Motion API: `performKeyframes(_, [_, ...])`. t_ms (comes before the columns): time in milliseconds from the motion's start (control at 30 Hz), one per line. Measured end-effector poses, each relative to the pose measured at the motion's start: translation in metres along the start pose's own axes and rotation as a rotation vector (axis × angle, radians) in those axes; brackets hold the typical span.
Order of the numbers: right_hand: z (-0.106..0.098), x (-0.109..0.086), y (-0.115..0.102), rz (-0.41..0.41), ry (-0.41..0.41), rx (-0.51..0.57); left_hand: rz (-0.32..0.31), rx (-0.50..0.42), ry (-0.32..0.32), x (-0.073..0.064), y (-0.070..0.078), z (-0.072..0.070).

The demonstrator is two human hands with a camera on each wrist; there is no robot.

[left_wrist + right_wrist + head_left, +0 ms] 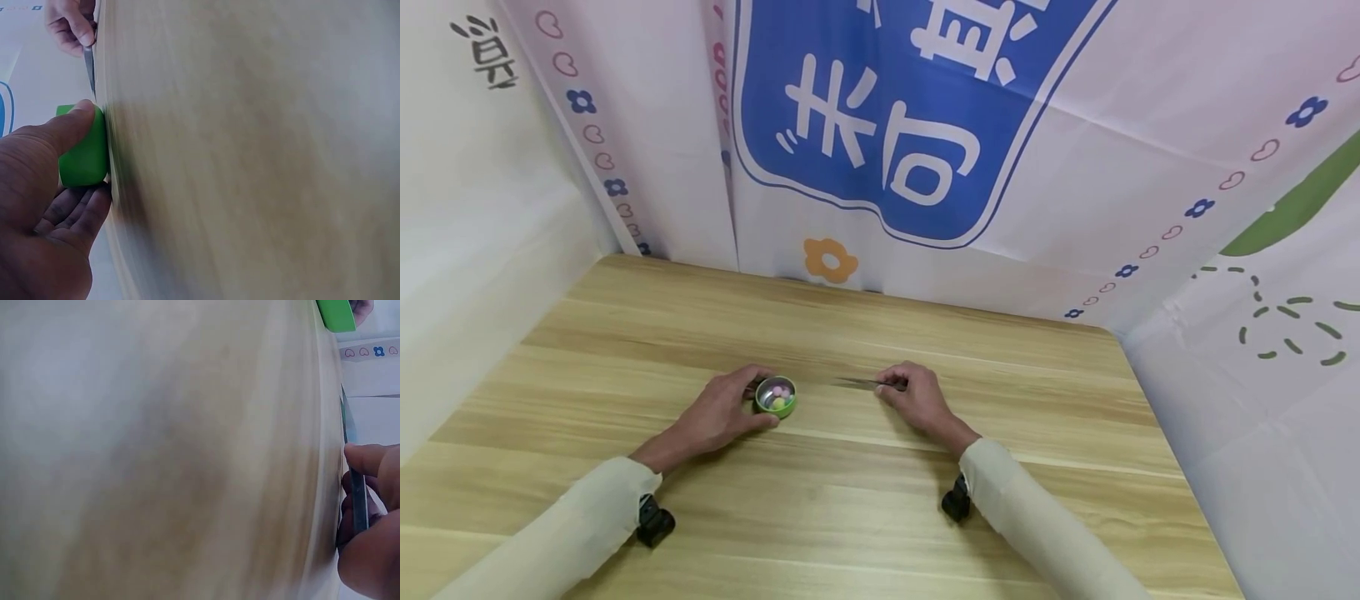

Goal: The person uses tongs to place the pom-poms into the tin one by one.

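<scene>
My left hand grips a small round green tin from its left side, thumb at the near wall and fingers round the far side. Inside the silvery tin lie a yellow ball and pink balls. In the left wrist view, the thumb lies along the green wall and the fingers curl beneath. My right hand pinches slim dark metal tweezers between thumb and fingers. Their points face left toward the tin, a short gap away. The right wrist view shows the tweezers low along the tabletop.
A wood-grain table lies under both hands. Behind it hangs a printed cloth with a blue sign and flowers, and white sheets close off the left and right sides. Each sleeve bears a black wrist camera.
</scene>
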State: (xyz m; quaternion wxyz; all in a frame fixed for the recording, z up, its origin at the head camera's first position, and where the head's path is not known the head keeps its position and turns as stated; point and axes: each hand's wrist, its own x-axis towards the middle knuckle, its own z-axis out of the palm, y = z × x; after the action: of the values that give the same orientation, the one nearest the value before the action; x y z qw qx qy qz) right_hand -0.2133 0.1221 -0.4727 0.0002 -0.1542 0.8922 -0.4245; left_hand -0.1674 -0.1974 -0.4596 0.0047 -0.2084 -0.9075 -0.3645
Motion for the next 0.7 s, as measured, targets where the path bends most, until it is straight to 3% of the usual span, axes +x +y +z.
performKeyframes(433, [-0.0029,0.0057,-0.0028,0.023,-0.051,-0.048,0.001,0.012,-0.001,0.0009,0.0002,-0.0013])
performKeyframes(700, [-0.0060,0.0080,-0.0040,0.066,-0.093,-0.014,-0.012,0.003,-0.009,0.0012,0.0002,-0.0012])
